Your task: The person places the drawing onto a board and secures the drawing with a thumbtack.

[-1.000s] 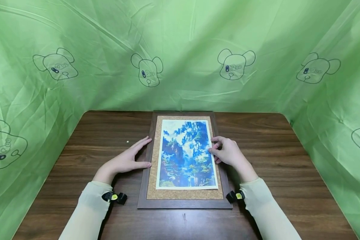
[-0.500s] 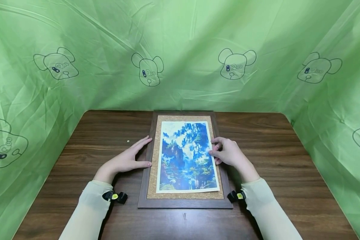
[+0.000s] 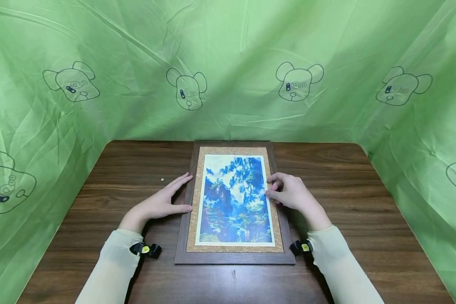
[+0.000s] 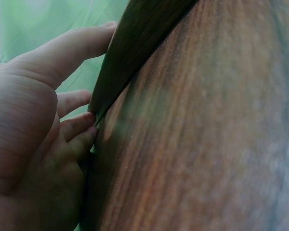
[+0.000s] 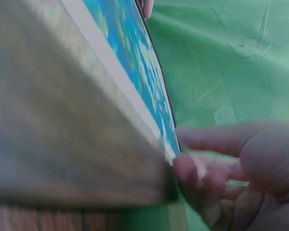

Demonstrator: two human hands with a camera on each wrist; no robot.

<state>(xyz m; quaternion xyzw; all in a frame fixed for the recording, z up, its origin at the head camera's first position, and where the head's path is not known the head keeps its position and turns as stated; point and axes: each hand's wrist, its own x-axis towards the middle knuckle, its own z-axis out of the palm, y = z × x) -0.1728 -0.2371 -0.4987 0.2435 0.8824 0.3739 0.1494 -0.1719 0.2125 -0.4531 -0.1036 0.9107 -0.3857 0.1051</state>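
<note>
A blue landscape print with a white border [image 3: 233, 202] lies on a cork board [image 3: 235, 249] inside a dark wooden frame [image 3: 233, 258]. At the print's right edge, my right hand [image 3: 291, 194] pinches the paper between thumb and curled fingers. The right wrist view shows that thumb [image 5: 216, 137] at the paper's edge, with the other fingers bent nearby. My left hand [image 3: 159, 202] has its fingers extended and spread, their tips against the frame's left side. From the left wrist view, thumb and fingertips [image 4: 82, 122] touch the frame's outer edge.
A small pale bead-like thing [image 3: 162, 180] sits on the brown wooden table [image 3: 110, 185] left of the frame. Green cloth [image 3: 228, 84] with mouse-like outlines hangs behind and at both sides. The frame's far end reaches the back edge of the table.
The print has slid down the cork toward me, and its lower end has shifted slightly left. My right hand keeps to its edge; the left hand and frame stay still.
</note>
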